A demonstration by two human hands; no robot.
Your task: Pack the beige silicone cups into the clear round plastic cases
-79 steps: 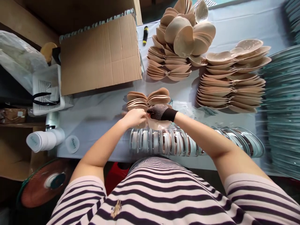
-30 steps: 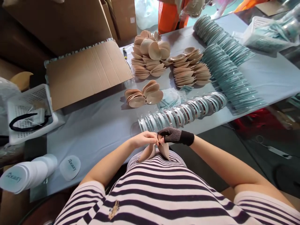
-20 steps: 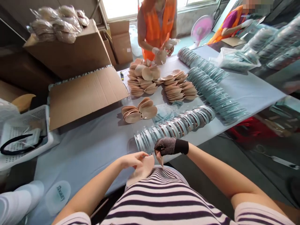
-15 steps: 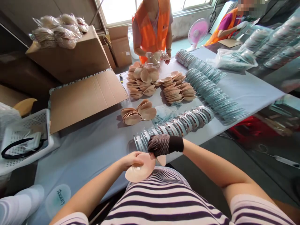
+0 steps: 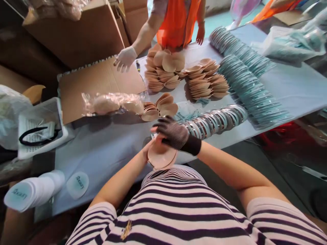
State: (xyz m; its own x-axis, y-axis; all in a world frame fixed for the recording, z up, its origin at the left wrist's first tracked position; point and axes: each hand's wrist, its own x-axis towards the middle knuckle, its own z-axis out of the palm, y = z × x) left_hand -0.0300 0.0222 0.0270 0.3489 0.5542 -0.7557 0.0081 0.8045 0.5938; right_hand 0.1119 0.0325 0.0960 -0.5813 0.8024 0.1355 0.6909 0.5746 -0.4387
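Just in front of my striped shirt, my left hand, bare, grips a beige bra cup by its edge. My right hand, in a dark fingerless mesh glove, hovers over the top of that cup. Its fingers are smeared by motion, so whether they grip the cup is unclear. Directly beyond lies a row of clear plastic packages with silvery edges. Nested beige bra cups stand behind my hands, beside a wrapped bag of cups.
Across the table stands a person in an orange vest, with one white-gloved hand over a cardboard sheet. More cup stacks and long package rows are farther back. Left are a white basket and round printed cards.
The co-worker's gloved hand has reached left, and the wrapped bag now lies near the cardboard. My right hand has risen over the cup, and the cup has turned. The view has shifted.
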